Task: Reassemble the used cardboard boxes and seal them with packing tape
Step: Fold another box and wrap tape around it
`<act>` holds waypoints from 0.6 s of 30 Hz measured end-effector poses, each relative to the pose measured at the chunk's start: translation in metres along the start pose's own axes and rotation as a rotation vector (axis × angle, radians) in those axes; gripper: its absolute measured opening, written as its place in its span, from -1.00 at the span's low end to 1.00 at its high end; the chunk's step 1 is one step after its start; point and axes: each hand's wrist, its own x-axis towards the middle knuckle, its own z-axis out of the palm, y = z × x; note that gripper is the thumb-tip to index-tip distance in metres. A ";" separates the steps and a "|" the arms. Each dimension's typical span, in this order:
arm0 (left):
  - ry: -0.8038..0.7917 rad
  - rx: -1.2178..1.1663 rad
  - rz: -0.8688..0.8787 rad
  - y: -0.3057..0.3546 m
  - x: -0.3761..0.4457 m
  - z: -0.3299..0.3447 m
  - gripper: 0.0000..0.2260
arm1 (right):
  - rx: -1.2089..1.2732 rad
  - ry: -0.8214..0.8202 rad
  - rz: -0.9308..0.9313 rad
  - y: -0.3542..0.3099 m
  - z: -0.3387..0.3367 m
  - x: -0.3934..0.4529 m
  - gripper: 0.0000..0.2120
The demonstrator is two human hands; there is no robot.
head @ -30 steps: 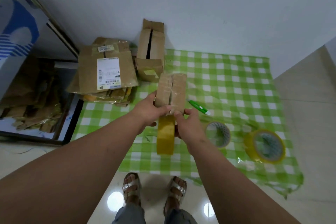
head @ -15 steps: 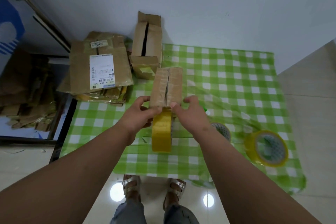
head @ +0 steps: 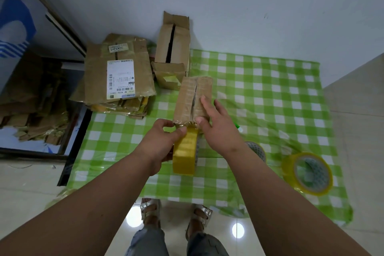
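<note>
A small brown cardboard box (head: pixel 191 98) lies on the green checked cloth (head: pixel 270 93), its top flaps meeting along a middle seam. My right hand (head: pixel 220 129) rests flat on the box's right flap with straight fingers, the thumb at the near edge. My left hand (head: pixel 162 141) grips a yellow roll of packing tape (head: pixel 185 152) held on edge just below the box's near end. A short strip of tape runs from the roll up to the box edge.
A stack of flattened boxes (head: pixel 118 77) with a shipping label lies at the left. A taller box (head: pixel 172 48) with an open slit stands by the wall. Two more tape rolls (head: pixel 307 172) (head: pixel 255 149) lie at the right, and a green pen (head: pixel 238 127) peeks out beside my right hand.
My right hand has slid forward from the box's near edge onto its top and now lies flat. The roll stays in my left hand at the near end.
</note>
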 end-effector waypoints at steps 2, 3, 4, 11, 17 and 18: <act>0.032 0.023 0.008 0.002 -0.002 0.000 -0.64 | -0.003 -0.012 0.000 -0.001 0.000 0.000 -0.45; 0.046 0.039 0.007 0.002 -0.003 0.001 -0.63 | -0.004 -0.018 0.002 -0.002 0.000 0.000 -0.45; 0.060 0.066 0.011 0.002 -0.005 0.002 -0.63 | -0.005 -0.022 0.004 -0.002 -0.001 -0.001 -0.45; 0.094 0.242 0.073 -0.017 -0.008 0.003 -0.74 | 0.037 -0.042 -0.029 -0.007 0.000 0.001 -0.45; -0.110 0.048 0.005 -0.033 -0.013 -0.015 -0.68 | 0.030 -0.048 -0.030 -0.008 -0.003 0.000 -0.45; -0.094 0.061 0.015 -0.035 -0.014 -0.016 -0.66 | 0.046 -0.050 -0.032 -0.008 -0.003 0.000 -0.45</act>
